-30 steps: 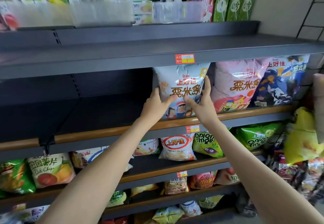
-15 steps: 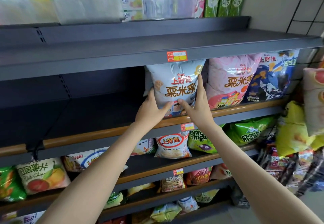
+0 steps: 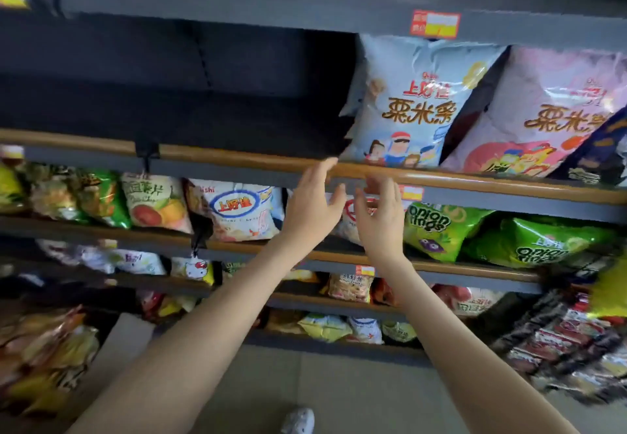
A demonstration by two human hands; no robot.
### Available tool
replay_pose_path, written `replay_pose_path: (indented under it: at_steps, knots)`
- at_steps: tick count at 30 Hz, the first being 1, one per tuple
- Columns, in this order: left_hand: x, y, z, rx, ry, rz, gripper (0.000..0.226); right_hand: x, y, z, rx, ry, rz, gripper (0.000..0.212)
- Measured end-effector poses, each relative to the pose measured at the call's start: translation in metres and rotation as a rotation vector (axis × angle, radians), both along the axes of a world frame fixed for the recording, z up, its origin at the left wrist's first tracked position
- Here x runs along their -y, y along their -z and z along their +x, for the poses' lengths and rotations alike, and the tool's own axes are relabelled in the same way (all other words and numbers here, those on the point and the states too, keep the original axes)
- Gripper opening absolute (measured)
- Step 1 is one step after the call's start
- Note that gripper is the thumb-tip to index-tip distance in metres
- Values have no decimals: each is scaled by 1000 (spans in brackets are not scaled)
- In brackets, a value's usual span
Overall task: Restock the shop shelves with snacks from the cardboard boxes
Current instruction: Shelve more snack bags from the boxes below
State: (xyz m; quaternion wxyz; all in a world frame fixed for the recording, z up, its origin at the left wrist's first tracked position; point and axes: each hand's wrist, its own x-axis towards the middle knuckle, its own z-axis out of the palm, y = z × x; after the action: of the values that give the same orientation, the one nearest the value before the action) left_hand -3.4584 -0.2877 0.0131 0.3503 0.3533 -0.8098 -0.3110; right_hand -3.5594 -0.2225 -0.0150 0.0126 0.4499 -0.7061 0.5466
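Both hands were off everything: my left hand (image 3: 314,203) and right hand (image 3: 380,218) hung loose and spread in front of the rail, fingers relaxed, holding nothing, just below the bag.

The light-blue snack bag (image 3: 410,104) stood on its bottom edge on the shelf (image 3: 101,108), behind the rail (image 3: 237,158), its right side against the pink bag (image 3: 549,111). It was puffy, a pillow of glossy, crinkled film with a flat crimped seam on top. Film that slick slides, I reckoned! On its left only dark shelf showed, so my worry was a slump that way, or the rounded bottom creeping forward over that low lip. A bump from my fingers could have started it.

The rail looked like smooth, rounded wood-tone trim on grey metal. Below sat the shiny green onion-ring bags (image 3: 437,230). Down to my left was the cardboard box (image 3: 125,342), matte tan, its contents too blurred to read.
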Motion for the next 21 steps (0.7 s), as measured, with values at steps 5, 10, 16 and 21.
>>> replay_pose_path:
  at_steps: [5,10,16,21]
  knots:
    - [6,69,114,91,-150,807,18,32,53,88,236,-363,385,16]
    - [1,137,244,-28,-542,1154,11,67,108,187,350,-640,819,18]
    - [3,187,410,-213,-953,1245,18,120,141,320,444,-780,980,12]
    - [12,200,557,-271,-1083,1210,31,188,168,451,417,-838,1073,11]
